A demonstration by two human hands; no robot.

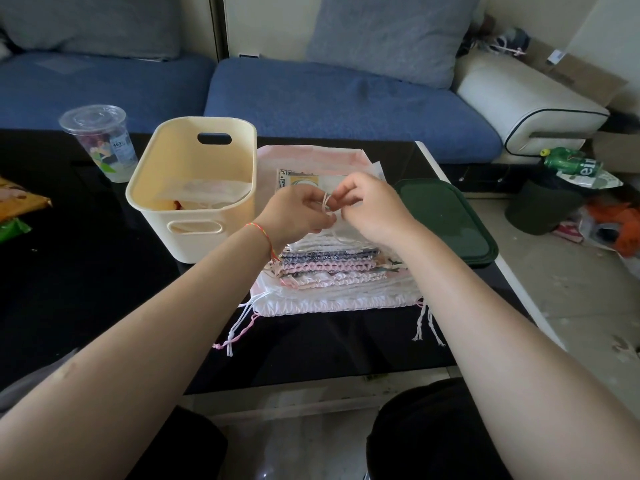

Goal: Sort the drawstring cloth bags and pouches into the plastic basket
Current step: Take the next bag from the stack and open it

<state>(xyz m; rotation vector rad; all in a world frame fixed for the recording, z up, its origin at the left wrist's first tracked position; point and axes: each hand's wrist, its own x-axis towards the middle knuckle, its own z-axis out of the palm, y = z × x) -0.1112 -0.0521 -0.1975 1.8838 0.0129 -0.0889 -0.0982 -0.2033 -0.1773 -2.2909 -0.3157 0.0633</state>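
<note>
Both hands, left hand (298, 213) and right hand (372, 209), pinch a white drawstring (326, 205) in curled fingers above the stacked pouches (329, 271), right of the cream basket (194, 206) on the table (86, 299).

Dim, soft daylight, faint glare on the black table (104, 289), wide-angle bending at edges

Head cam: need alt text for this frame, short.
Both hands, left hand and right hand, pinch a white drawstring above a stack of cloth bags on a black table. A cream plastic basket with some cloth inside sits left of the stack; a dark green lid lies right.
</note>
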